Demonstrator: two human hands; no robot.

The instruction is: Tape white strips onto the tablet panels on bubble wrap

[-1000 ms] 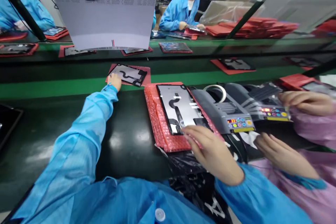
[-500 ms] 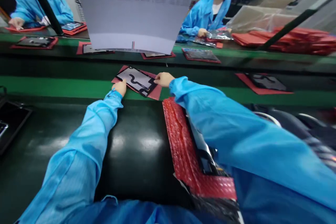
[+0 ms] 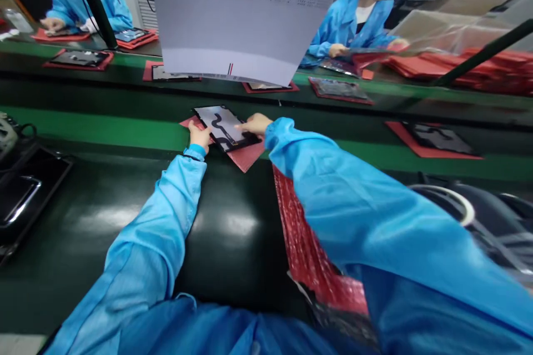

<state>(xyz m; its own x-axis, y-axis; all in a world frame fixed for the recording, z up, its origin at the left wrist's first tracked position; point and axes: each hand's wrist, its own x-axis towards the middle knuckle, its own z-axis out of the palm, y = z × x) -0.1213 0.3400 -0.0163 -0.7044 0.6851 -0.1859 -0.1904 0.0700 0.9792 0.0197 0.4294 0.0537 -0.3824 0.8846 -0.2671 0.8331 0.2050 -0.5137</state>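
A flat display panel (image 3: 220,116), pale grey with a black edge and a dark curved cable strip, is tilted above a red padded sheet (image 3: 246,160) on the green belt. My left hand (image 3: 200,136) grips the panel's near left edge, thumb apart from the fingers. At the right end my right hand (image 3: 257,123) holds the panel, its index finger reaching over the back; the other fingers are partly hidden. Beneath my right forearm lies a stack of red bubble-wrap sheets (image 3: 297,233), whose right side the sleeve covers.
A grey-white monitor-like casing (image 3: 233,22) hangs ahead above the belt. Another panel on a red sheet (image 3: 443,138) lies to the right. Black equipment (image 3: 31,194) stands at the left. Two co-workers in blue sit across the line, near red sheets (image 3: 441,69).
The view has shifted left. The panel has turned and moved over its red sheet, showing more of the sheet's near corner. My right index finger has slid further onto the panel.
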